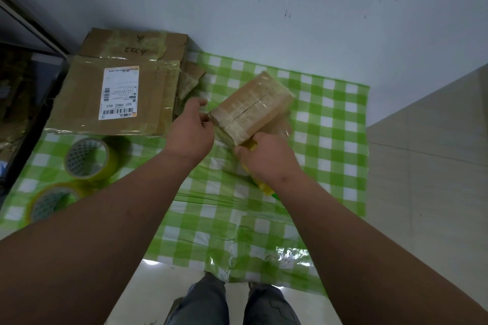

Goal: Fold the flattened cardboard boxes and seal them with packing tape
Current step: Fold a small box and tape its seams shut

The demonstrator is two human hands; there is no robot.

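A small folded cardboard box point(253, 107), glossy with clear tape over its slit top seam, is held tilted above the green checked cloth point(330, 124). The left hand point(191, 130) pinches its near-left corner; the right hand point(266, 159) grips a yellow tape roll point(264, 187) against its near edge.

Both arms outstretched; hands' fingers apparently curled.

Makeshift home packing corner: gingham cloth point(330, 124) on tiled floor point(427, 192), labelled cardboard point(79, 103).
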